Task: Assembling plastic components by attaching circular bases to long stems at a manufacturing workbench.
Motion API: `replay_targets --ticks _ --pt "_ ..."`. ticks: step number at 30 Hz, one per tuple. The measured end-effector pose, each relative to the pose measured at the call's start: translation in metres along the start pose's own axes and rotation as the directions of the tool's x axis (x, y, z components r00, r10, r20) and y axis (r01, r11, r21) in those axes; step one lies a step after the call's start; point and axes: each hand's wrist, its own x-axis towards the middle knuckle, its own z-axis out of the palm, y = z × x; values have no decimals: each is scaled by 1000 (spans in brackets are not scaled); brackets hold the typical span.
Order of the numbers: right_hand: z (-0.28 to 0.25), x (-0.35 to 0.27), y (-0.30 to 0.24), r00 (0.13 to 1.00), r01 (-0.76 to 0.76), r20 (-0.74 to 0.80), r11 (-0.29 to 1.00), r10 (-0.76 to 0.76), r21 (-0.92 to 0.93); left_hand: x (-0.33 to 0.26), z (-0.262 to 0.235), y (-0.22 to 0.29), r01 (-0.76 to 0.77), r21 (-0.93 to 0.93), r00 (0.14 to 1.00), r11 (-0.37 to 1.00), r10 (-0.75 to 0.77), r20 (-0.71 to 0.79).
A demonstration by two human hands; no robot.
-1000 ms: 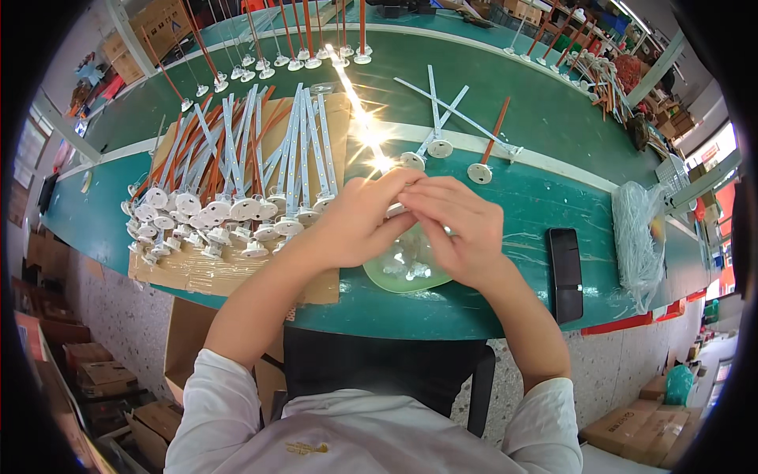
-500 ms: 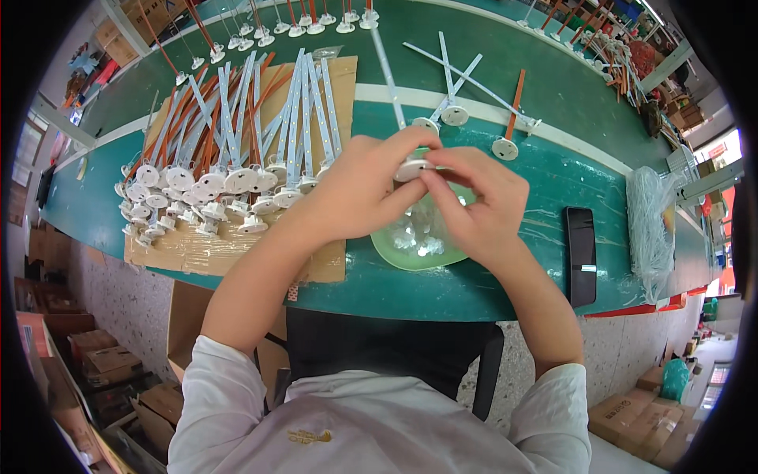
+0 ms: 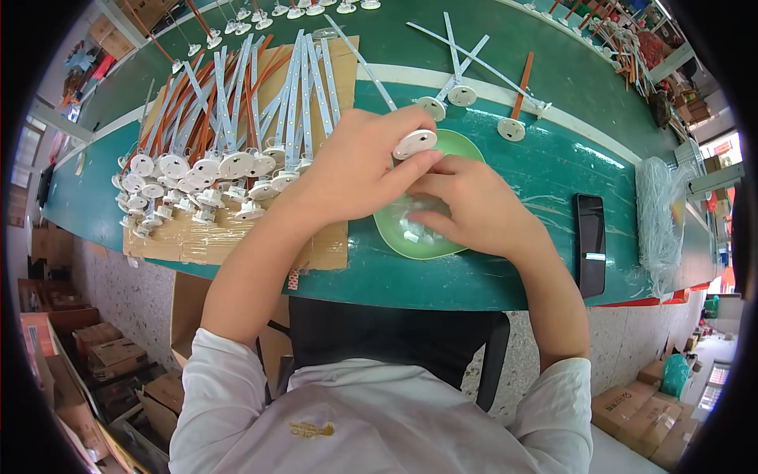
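My left hand (image 3: 355,162) is closed around an LED light strip with a round white end cap. The cap (image 3: 415,143) faces up between thumb and fingers, and the pale strip (image 3: 363,65) sticks out beyond the hand, away from me. My right hand (image 3: 483,207) hangs over a light green bowl (image 3: 467,148), its thumb and fingers apart and bent down toward the small shiny, translucent pieces (image 3: 416,232) inside. Part of the bowl is hidden by both hands.
On the left, cardboard (image 3: 229,249) carries a heap of white-capped strips (image 3: 237,165), some orange-backed. Several more strips (image 3: 462,95) lie beyond the bowl. A black phone (image 3: 590,245) and a bundle of clear plastic wrap (image 3: 660,225) sit at the right of the green table (image 3: 426,286).
My right hand has left the white cap and moved down over the bowl, its fingers parting. The left hand still grips the strip, its cap now tilted up. The view has shifted slightly.
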Motion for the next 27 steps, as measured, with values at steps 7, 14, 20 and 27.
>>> replay_targets --ticks 7,14,20,27 --pt "-13 4 -1 990 -71 -109 978 94 196 2 3 0 -59 -25 995 998 57 -87" --pt "-16 4 -4 911 -253 -196 866 364 432 1 -3 7 27 -15 999 1000 -27 -43" --pt "-14 5 -4 907 -169 -339 952 252 255 1 -4 5 4 -61 999 998 -6 -33" --pt "-14 4 -5 887 -205 -304 887 347 413 3 -7 5 40 -75 997 996 -45 -62"
